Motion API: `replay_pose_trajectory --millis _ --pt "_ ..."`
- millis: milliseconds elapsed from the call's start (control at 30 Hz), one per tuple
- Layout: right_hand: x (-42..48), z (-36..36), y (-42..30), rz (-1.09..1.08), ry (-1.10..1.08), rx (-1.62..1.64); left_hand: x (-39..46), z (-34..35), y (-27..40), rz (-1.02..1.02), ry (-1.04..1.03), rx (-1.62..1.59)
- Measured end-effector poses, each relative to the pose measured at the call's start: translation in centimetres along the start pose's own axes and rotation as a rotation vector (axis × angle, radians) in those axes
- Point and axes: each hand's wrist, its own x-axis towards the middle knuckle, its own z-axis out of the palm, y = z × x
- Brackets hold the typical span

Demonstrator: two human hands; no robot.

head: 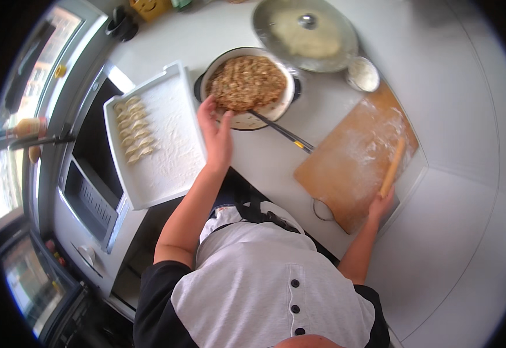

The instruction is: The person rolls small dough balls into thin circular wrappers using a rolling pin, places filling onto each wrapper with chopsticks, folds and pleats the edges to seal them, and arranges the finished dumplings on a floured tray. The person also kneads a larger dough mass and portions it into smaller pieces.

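Observation:
My left hand (216, 137) is at the near left rim of a round enamel pot (235, 123), fingers apart and nothing held. Whether it touches the rim, I cannot tell. Minced filling (249, 81) is heaped in the pot, with dark chopsticks (284, 133) leaning out over the near side. To the left, a white tray (175, 143) dusted with flour carries rows of folded dumplings (134, 129). My right hand (382, 204) grips the lower end of a wooden rolling pin (393, 167). Under the pin lies a floured wooden cutting board (344, 167) with a metal ring handle.
A glass lid (307, 63) with a metal knob covers pale dough at the back. Beside it stands a small container of white flour (363, 74). A sink (92, 195) lies left of the tray, by the window. The wall (457, 117) bounds the right side.

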Motion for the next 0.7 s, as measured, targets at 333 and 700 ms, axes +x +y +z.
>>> replay_pose_trajectory --millis 333,700 --pt "-2.9 0.2 1.6 0.111 0.096 0.053 1.1 2.7 2.2 0.25 -0.344 0.254" --pt "-0.2 -1.3 -8.8 -0.034 0.066 -0.393 3.5 6.1 4.6 0.213 -0.443 0.244"
